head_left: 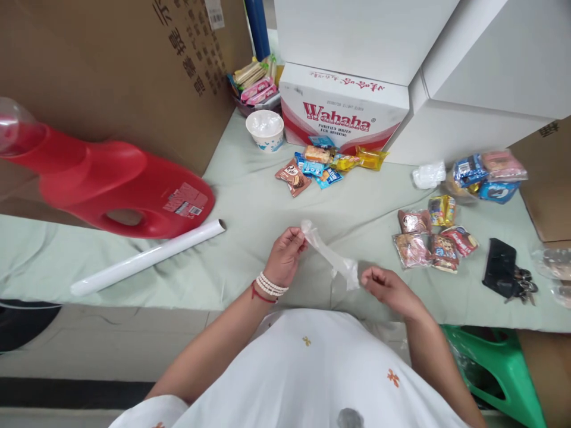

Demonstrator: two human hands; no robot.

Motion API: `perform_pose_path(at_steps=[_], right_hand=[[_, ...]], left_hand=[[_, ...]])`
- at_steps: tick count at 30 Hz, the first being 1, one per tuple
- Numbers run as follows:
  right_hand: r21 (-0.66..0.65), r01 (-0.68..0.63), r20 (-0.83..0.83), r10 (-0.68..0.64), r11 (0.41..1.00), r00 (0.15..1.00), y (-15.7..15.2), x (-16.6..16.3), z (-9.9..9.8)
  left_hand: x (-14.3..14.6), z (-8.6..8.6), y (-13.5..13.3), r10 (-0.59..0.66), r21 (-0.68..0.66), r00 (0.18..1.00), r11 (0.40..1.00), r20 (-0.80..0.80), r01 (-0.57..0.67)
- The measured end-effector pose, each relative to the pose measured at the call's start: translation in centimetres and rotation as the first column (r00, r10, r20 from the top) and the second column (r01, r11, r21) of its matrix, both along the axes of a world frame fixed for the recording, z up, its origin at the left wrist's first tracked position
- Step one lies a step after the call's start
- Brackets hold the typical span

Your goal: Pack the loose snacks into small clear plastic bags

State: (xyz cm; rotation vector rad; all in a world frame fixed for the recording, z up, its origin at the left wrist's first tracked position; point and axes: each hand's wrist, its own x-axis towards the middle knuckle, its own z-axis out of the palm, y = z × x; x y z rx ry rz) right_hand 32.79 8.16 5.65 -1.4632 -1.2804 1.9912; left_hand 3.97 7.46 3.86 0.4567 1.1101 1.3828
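Observation:
Both my hands hold a crumpled clear plastic bag stretched between them just above the pale green cloth. My left hand, with a bead bracelet and red string at the wrist, pinches the bag's upper end. My right hand has its fingers closed on the lower end. Small snack packets lie to the right of my hands, and another cluster of snack packets sits further back.
A big red detergent jug lies on its side at left, with a white roll in front of it. A paper cup, a Wahaha carton, white boxes, a black key pouch and a green stool surround the area.

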Motion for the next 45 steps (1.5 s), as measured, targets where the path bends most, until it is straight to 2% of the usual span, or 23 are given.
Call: perform_pose_path(at_steps=[2,3,5,8,10,12,14,16,18,22,24,26,29,31,35,37,39,41,43,45], right_hand=[[0.146,-0.184,0.146,0.162,0.972,0.976,0.5,1.9,1.3],[0.223,-0.203,0.201,0.158,0.953,0.967,0.9,2.5,2.0],[0.401,-0.132,0.249,0.031,0.907,0.968,1.7,2.5,3.4],[0.615,0.014,0.16,-0.141,0.789,0.977,2.6,-0.7,4.7],[0.679,0.033,0.083,-0.122,0.734,0.989,3.0,-3.9,4.7],[0.72,0.0,0.051,-0.053,0.694,0.997,3.1,-6.8,4.3],[0.742,-0.021,0.05,-0.025,0.67,0.998,3.3,-8.4,3.7],[0.733,0.017,0.031,-0.059,0.68,0.998,3.4,-8.7,3.2],[0.696,0.061,0.008,-0.092,0.715,0.996,3.6,-8.4,3.0],[0.619,0.131,-0.078,-0.106,0.774,0.991,3.7,-8.5,2.8],[0.624,0.118,-0.098,-0.072,0.773,0.993,3.8,-9.1,2.9],[0.661,0.093,-0.081,-0.053,0.745,0.995,4.0,-9.6,2.9],[0.682,0.104,-0.067,-0.08,0.724,0.995,4.2,-9.8,3.1],[0.639,0.134,-0.088,-0.101,0.758,0.991,4.3,-9.7,3.0],[0.468,0.215,-0.165,-0.154,0.857,0.974,4.0,-9.7,2.6],[0.416,0.205,-0.171,-0.145,0.886,0.975,3.8,-9.8,2.4],[0.409,0.183,-0.152,-0.131,0.894,0.98,3.7,-9.9,2.3],[0.432,0.203,-0.145,-0.154,0.879,0.977,3.7,-9.8,2.3],[0.44,0.274,-0.186,-0.212,0.855,0.959,3.8,-9.4,2.3],[0.381,0.358,-0.264,-0.271,0.852,0.926,4.2,-9.0,2.4]], left_hand=[[-0.5,0.8,0.1,-0.048,0.054,0.997,0.998,0.066,0.045],[-0.6,1.1,0.1,-0.088,0.08,0.992,0.993,0.089,0.081],[-0.4,1.6,0.1,-0.167,0.128,0.983,0.979,0.078,0.156],[0.7,1.9,0.1,-0.22,0.208,0.973,0.951,-0.07,0.23],[1.3,1.9,0.1,-0.227,0.269,0.96,0.926,-0.167,0.266],[1.6,1.9,0.1,-0.222,0.313,0.947,0.905,-0.233,0.289],[1.3,1.8,0.0,-0.198,0.331,0.944,0.901,-0.264,0.281],[0.8,1.6,-0.2,-0.16,0.334,0.947,0.908,-0.279,0.252],[0.3,1.3,-0.4,-0.14,0.336,0.948,0.912,-0.287,0.236],[0.2,0.9,-0.5,-0.172,0.362,0.938,0.889,-0.303,0.28],[0.6,0.9,-0.3,-0.188,0.38,0.926,0.871,-0.329,0.312],[0.8,1.0,-0.1,-0.187,0.383,0.914,0.864,-0.36,0.327],[0.9,1.3,0.1,-0.178,0.37,0.91,0.871,-0.374,0.323],[0.9,1.5,0.2,-0.194,0.355,0.926,0.883,-0.323,0.308],[1.5,1.5,0.5,-0.243,0.248,0.969,0.937,-0.045,0.246],[2.0,1.5,0.8,-0.254,0.193,0.966,0.947,-0.04,0.257],[2.3,1.5,1.1,-0.229,0.18,0.967,0.952,-0.116,0.247],[2.3,1.5,1.1,-0.167,0.196,0.98,0.963,-0.113,0.187],[2.0,1.5,1.1,-0.129,0.195,0.992,0.972,-0.011,0.129],[1.6,1.5,1.2,-0.132,0.164,0.986,0.98,0.101,0.115]])
